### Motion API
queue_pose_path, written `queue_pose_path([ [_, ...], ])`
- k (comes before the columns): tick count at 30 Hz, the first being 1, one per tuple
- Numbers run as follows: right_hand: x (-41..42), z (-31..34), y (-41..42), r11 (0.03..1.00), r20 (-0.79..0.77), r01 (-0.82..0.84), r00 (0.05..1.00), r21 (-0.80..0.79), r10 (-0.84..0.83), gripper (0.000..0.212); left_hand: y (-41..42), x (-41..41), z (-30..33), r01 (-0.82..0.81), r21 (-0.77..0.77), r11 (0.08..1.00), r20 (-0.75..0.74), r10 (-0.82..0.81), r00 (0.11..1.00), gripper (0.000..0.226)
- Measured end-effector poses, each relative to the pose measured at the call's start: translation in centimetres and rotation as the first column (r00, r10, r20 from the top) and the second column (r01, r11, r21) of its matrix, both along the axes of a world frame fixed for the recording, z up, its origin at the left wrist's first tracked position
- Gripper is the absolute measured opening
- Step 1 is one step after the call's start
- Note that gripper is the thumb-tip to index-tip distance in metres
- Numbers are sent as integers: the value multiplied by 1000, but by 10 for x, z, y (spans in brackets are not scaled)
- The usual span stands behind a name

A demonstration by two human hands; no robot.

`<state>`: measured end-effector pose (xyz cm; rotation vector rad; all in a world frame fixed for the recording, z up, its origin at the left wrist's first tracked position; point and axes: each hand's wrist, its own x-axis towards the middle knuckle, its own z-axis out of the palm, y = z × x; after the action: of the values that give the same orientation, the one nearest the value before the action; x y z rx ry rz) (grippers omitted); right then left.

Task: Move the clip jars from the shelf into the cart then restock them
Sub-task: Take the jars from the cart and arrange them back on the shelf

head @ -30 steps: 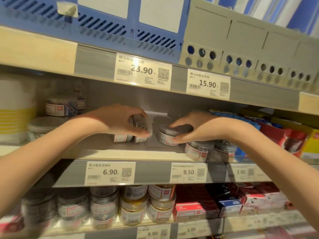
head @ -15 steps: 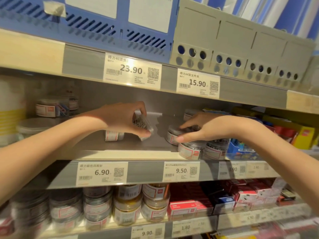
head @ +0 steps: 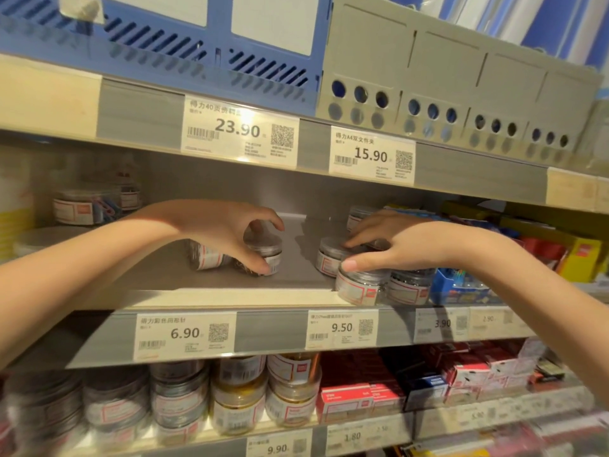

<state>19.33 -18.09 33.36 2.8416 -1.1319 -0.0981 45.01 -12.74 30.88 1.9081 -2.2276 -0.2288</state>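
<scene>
both hands are in on the middle shelf (head: 230, 296) among the clip jars: the left hand (head: 224, 230) has its fingers curled round a jar (head: 263, 255) well back on the board, with a second jar (head: 206, 257) lying just behind it under the palm, and the right hand (head: 392, 245) has its fingers spread and bent over the lids of a cluster of jars (head: 359, 286), thumb against the front one; whether it truly grips one i cannot tell. the front jar stands right at the shelf lip, so a nudge from that thumb could tip it off the edge, and the jars touching it would likely follow. the left jar looks tilted, so a loose hold could let it roll. there is bare board between the two hands to work in, but the shelf above (head: 313, 159) hangs low, so jars probably have to come straight forward, not up
</scene>
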Motion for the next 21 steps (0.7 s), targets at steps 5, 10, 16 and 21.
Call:
queue_pose_path([
  [5, 0, 0, 2, 999, 19, -34, 999, -10, 34, 80, -6, -1, 4, 20, 13, 1000, 37, -20, 999, 60],
  [10, -6, 1, -1, 999, 68, -36, 997, 16, 35, 61, -15, -11, 5, 43, -54, 998, 70, -39, 997, 58],
  [16, -15, -2, -4, 999, 128, -54, 990, 2, 53, 57, -40, -27, 0, 57, -91, 994, 86, -49, 995, 54],
  [21, -28, -5, -1, 996, 185, -75, 979, -53, 84, 59, -57, -34, 1, 65, -139, 988, 170, -41, 985, 60],
])
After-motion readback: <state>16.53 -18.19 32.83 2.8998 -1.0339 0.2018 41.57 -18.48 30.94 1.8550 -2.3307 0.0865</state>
